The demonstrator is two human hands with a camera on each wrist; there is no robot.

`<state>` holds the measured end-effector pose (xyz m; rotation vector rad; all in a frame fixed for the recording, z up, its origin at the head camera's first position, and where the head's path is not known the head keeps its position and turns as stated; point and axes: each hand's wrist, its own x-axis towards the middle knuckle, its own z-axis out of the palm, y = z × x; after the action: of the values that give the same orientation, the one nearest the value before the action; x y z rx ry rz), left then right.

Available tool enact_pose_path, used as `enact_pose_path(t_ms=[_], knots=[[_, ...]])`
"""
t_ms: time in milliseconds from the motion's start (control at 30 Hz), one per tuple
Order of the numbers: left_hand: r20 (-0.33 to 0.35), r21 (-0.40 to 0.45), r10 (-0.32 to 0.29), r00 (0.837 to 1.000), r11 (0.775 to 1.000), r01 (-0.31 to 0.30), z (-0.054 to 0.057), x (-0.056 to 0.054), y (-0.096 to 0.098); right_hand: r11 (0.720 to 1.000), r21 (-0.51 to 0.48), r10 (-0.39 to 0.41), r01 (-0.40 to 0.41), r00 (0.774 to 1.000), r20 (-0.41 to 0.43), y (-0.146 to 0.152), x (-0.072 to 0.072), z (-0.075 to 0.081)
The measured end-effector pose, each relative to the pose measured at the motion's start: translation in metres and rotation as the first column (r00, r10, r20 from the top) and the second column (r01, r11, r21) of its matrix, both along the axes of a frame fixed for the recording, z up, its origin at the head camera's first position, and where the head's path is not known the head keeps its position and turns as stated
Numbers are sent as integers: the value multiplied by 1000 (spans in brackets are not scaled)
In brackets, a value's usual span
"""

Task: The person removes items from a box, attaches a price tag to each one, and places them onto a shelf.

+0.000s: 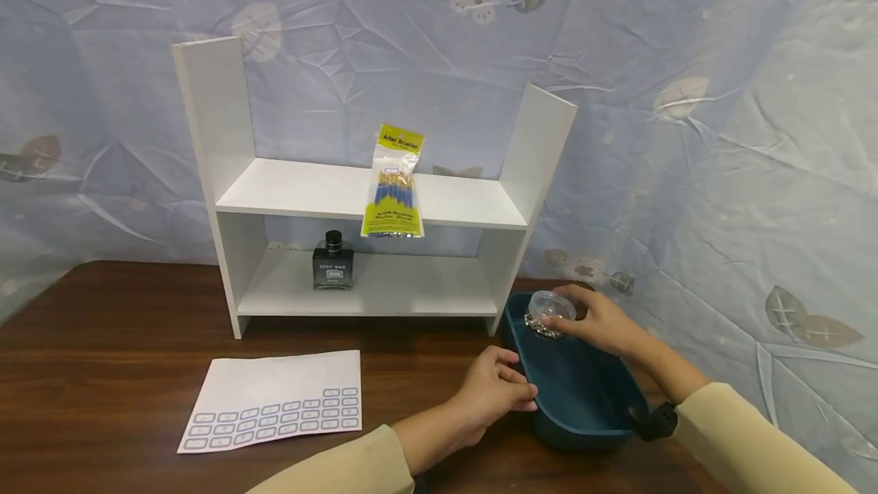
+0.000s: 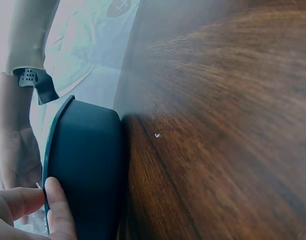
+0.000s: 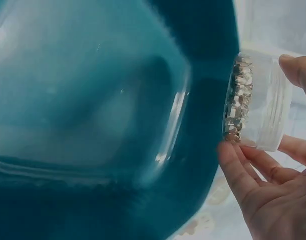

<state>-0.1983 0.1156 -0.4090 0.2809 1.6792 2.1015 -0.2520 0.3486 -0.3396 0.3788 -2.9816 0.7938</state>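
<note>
A clear round plastic jar (image 1: 549, 311) with a layer of small shiny metallic pieces inside is held by my right hand (image 1: 597, 322) over the far end of a teal bin (image 1: 569, 395). In the right wrist view, the thumb and fingers grip the sides of the jar (image 3: 260, 102), and its lid is on. My left hand (image 1: 490, 387) pinches the bin's near left rim between thumb and fingers, as the left wrist view shows on the bin wall (image 2: 87, 160). The inside of the bin below the jar looks bare.
A white two-tier shelf (image 1: 295, 181) stands at the back. It carries a pack of artist brushes (image 1: 394, 181) above and a dark perfume bottle (image 1: 333, 265) below. A sheet of labels (image 1: 281, 395) lies on the wooden table (image 1: 103, 372). Patterned fabric (image 1: 720, 174) hangs behind.
</note>
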Motion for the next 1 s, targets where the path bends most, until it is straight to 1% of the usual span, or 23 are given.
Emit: enact_pose_path(t_ms=[100, 233, 367, 500, 600, 667, 767, 833, 900, 933, 967, 1000], knots=[[8, 11, 7, 1000, 1000, -7, -1, -1, -2, 1000, -1, -6, 5, 1000, -12, -4, 5, 4], [-15, 8, 13, 1000, 1000, -12, -4, -3, -6, 1000, 16, -4, 5, 999, -35, -9, 12, 7], [-76, -12, 30, 997, 999, -31, -7, -9, -16, 999, 21, 39, -38, 997, -68, -19, 21, 11], [-127, -44, 45, 991, 998, -51, -8, -18, -31, 994, 10, 110, -109, 987, -115, -36, 25, 15], [-154, -86, 34, 987, 995, -48, -8, -23, -45, 990, 12, 143, -142, 982, -124, -48, 27, 17], [-174, -115, 20, 985, 993, -40, -8, -25, -55, 987, 9, 162, -162, 980, -114, -55, 27, 17], [-237, -178, -1, 972, 983, -42, -7, -29, -73, 980, 0, 196, -197, 976, -92, -69, 27, 16], [-282, -218, -16, 959, 975, -48, -7, -32, -85, 972, -18, 231, -233, 970, -73, -79, 26, 14], [-327, -270, -38, 944, 961, -55, -7, -34, -97, 963, -43, 265, -267, 963, -54, -88, 26, 11], [-354, -304, -51, 934, 951, -63, -7, -35, -102, 956, -59, 284, -286, 958, -46, -93, 25, 8], [-390, -338, -66, 919, 938, -77, -8, -36, -108, 949, -79, 302, -304, 952, -38, -97, 25, 6], [-428, -380, -87, 899, 920, -92, -9, -37, -114, 942, -103, 319, -320, 947, -28, -102, 25, 3]])
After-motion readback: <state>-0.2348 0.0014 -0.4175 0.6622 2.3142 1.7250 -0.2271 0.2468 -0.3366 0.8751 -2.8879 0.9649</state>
